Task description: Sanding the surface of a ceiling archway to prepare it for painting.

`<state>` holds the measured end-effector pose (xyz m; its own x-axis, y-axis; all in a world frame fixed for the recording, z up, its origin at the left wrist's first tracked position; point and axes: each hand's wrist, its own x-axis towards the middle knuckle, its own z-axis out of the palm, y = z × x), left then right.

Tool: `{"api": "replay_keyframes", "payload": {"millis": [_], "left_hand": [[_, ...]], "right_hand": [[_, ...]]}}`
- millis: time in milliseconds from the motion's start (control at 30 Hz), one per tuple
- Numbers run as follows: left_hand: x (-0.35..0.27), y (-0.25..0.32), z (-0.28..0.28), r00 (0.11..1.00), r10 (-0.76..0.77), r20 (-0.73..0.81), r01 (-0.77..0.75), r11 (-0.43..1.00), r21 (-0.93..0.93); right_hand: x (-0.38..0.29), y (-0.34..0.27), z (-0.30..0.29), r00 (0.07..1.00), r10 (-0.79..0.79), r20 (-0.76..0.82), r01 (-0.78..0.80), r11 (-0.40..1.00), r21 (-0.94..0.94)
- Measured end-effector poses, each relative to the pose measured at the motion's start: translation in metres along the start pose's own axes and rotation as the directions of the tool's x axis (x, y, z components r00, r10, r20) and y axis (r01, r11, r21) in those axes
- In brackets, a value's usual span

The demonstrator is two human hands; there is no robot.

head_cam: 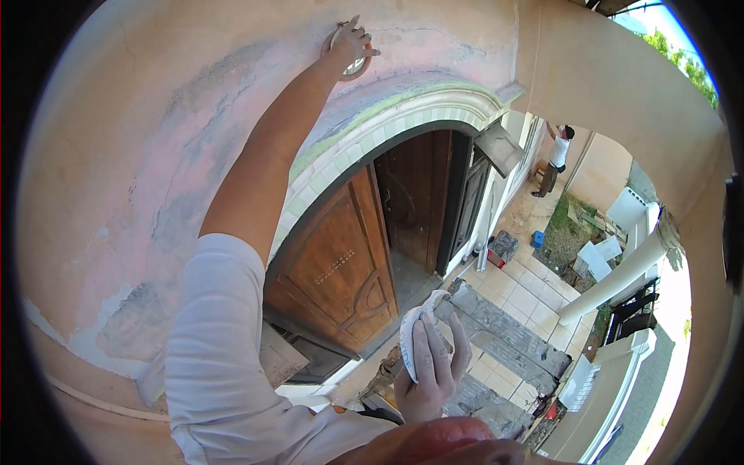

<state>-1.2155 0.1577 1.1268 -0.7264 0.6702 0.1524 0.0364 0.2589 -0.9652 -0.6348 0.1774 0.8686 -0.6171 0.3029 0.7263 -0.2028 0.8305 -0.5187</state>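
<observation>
My left hand (351, 45) reaches up to the peach wall and lies over a round fitting (355, 68) with a reddish rim, its fingers spread. What its palm touches is hidden. Low in the picture, near my chin, my right hand (433, 363) grips a bent white sheet, apparently sandpaper (409, 340), with blue print on its back. Its fingers look dusty. Around the fitting the wall (197, 133) shows pink and grey patches and cracks. Below it curves a pale green and white arch moulding (349, 148).
A carved wooden door (334, 261) stands below the arch, beside an outward-swung window panel (500, 148). Farther off, another person (558, 160) faces the wall with arms raised. Far below lie grey planks (505, 337), floor tiles, a blue stool (537, 239) and a white column (616, 279).
</observation>
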Motion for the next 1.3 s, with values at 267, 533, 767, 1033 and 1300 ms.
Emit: {"api": "replay_keyframes", "payload": {"millis": [267, 533, 767, 1033, 1300], "left_hand": [[-0.005, 0.001, 0.004, 0.998, 0.038, -0.046, -0.039, 0.999, -0.017], [-0.003, -0.012, -0.001, 0.999, 0.017, -0.044, -0.021, 0.996, -0.088], [-0.014, -0.021, -0.040, 0.999, 0.015, -0.040, -0.022, 0.981, -0.193], [-0.004, -0.011, -0.018, 0.994, 0.051, -0.098, -0.065, 0.988, -0.141], [-0.009, 0.019, -0.010, 0.829, 0.243, -0.504, -0.214, 0.970, 0.115]], "right_hand": [[-0.001, 0.002, -0.001, 0.998, 0.000, 0.064, -0.001, 1.000, 0.021], [-0.001, -0.005, 0.001, 0.996, 0.073, 0.059, -0.077, 0.995, 0.068], [0.004, 0.000, 0.003, 0.991, 0.017, 0.133, -0.026, 0.998, 0.060], [0.000, 0.000, 0.005, 0.985, 0.020, 0.169, -0.021, 1.000, 0.007], [-0.002, -0.001, 0.005, 0.982, -0.026, 0.189, 0.022, 0.999, 0.025]]}}
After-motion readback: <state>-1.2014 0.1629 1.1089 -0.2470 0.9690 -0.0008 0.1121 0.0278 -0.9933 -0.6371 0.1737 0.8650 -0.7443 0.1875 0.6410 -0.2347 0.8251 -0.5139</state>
